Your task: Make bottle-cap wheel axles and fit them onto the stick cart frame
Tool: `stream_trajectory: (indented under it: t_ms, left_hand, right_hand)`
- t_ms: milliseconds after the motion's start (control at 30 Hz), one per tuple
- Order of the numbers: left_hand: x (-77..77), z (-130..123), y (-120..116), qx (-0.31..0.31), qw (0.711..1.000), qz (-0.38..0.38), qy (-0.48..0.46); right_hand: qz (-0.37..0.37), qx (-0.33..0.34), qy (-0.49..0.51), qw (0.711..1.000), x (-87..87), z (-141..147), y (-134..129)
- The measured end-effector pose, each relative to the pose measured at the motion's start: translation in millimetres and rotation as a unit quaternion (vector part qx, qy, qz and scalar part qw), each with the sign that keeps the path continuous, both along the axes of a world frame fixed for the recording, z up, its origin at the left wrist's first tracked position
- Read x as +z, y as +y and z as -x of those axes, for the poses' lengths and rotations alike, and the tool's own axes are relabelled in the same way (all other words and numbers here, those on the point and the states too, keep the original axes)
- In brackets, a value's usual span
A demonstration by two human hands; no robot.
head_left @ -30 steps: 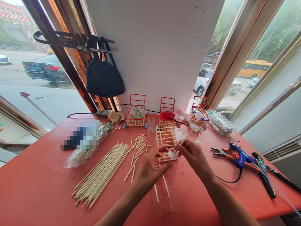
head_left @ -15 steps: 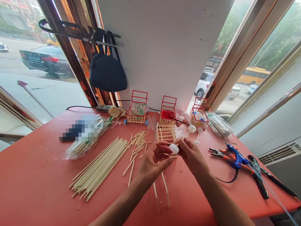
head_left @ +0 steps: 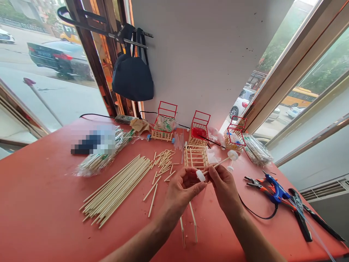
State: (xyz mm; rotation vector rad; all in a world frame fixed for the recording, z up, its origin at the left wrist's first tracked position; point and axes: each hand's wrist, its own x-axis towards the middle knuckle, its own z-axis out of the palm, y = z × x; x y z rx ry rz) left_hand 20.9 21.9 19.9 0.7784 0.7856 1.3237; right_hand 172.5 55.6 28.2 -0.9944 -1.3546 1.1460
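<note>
A wooden stick (head_left: 221, 161) with a round white cap (head_left: 232, 155) on its far end slants between my hands above the table. Another white cap (head_left: 200, 176) is at the near end. My left hand (head_left: 184, 185) is closed around this near cap, thumb below and fingers behind. With thumb and fingers, my right hand (head_left: 223, 185) pinches the stick close to that cap. Just beyond my hands is a small frame of wooden sticks (head_left: 196, 156), partly hidden by them. Two long jointed sticks (head_left: 194, 222) extend toward me below my hands.
Long sticks (head_left: 117, 191) and short cut pieces (head_left: 163, 162) lie left. At the right are a blue glue gun (head_left: 275, 187) with its cord and pliers (head_left: 253, 182). Stick carts with red frames (head_left: 163, 133) stand along the wall. Bagged sticks (head_left: 256, 149) sit back right.
The stick has swung so its far cap now shows up and to the right of my right hand. My head view has shifted slightly.
</note>
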Motion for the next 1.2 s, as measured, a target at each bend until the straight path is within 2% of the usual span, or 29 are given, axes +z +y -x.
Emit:
stream_trajectory:
  t_ms: [267,667,933,1033,1200]
  left_hand:
    - [5.6,0.2,-2.8,0.02,0.999,-0.001,0.025]
    - [2.4,-1.1,-3.2,0.03,0.999,-0.018,0.017]
    - [-3.0,-1.4,-1.7,-0.014,0.999,-0.035,0.004]
    - [-6.6,-1.5,-0.3,-0.01,0.999,-0.03,0.01]
    - [-3.3,-0.4,-0.1,0.015,0.999,-0.048,0.012]
  right_hand:
    - [-0.004,-0.001,0.001,1.0,-0.3,-0.6,-0.7]
    - [0.008,0.014,0.045,0.999,-4.1,1.4,-1.6]
    - [0.047,-0.017,0.073,0.996,-0.2,1.3,1.7]
    - [0.067,-0.027,0.1,0.992,2.0,-0.8,3.9]
    - [0.007,-0.041,0.054,0.998,0.2,-5.0,2.2]
